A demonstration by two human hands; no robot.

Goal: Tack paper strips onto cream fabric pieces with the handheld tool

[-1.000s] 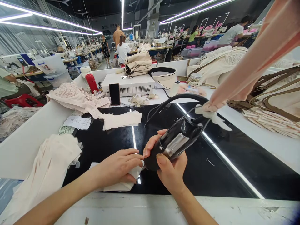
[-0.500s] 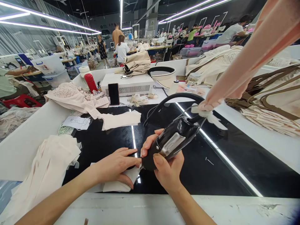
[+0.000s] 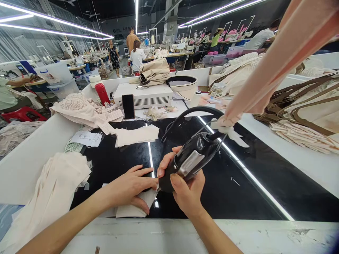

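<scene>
Pale fabric [image 3: 132, 211], left of the black tool [image 3: 190, 163]: overlaid on the counter [image 3: 225, 199] by the left grip [image 3: 129, 188], fingers spread, nothing clasped. Tool: enclosed by the right grip [image 3: 189, 194], wrapped round its casing. Risk: the left grip could be struck were the tool, held just beside it, pushed too far leftward. Fabric strip [image 3: 137, 135]: laid beyond the tool.

Ceiling: bright strip lights [image 3: 136, 16] | left: grey curtain [image 3: 13, 46], red stool [image 3: 22, 114] | rear: pale column [image 3: 170, 35], worktables [image 3: 172, 54]

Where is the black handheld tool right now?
In the head view, the black tool is just right of centre, gripped in the right hand, its lower end beside the left hand.
</scene>
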